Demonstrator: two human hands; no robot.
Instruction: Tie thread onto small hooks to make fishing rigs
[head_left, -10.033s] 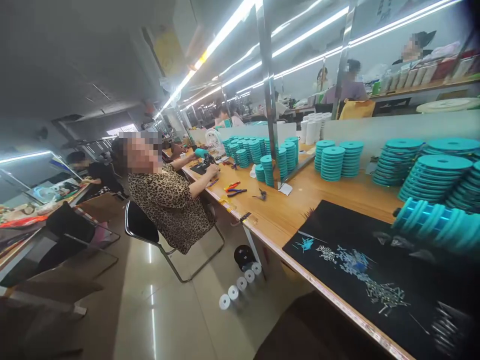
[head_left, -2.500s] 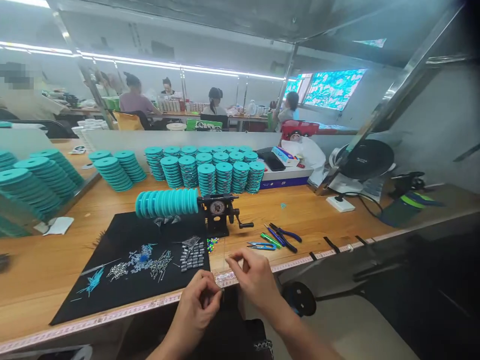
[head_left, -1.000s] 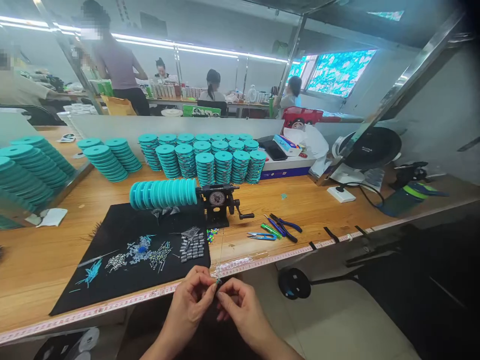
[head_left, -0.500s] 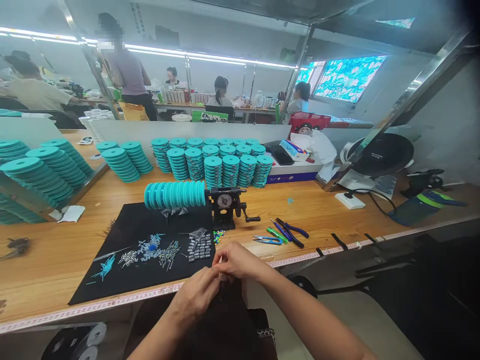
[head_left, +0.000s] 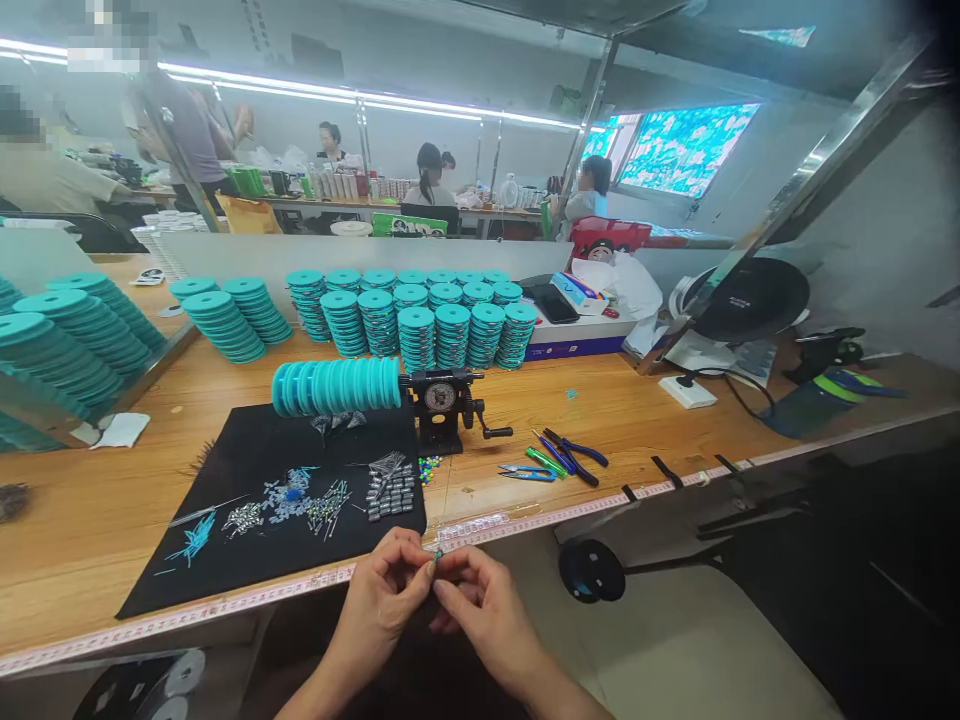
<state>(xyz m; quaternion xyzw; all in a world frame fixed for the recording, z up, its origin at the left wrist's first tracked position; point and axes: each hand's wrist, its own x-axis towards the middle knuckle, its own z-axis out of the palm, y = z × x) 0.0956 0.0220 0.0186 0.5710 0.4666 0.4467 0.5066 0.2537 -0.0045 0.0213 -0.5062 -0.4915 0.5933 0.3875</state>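
Small teal piece: between both hands, by the worktop's front edge; long axis unclear
Left hand: thumb-and-finger grip pinched on it
Right hand: grip nearly closed, just beside; cannot tell whether holding

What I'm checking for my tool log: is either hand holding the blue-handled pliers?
No, the blue-handled pliers lie on the wooden table, apart from both the left hand and the right hand.

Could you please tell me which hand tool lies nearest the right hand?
The light-blue snips: leftmost of the group, they lie closer to the right hand than the green tool, the slim dark-blue tool and the pliers.
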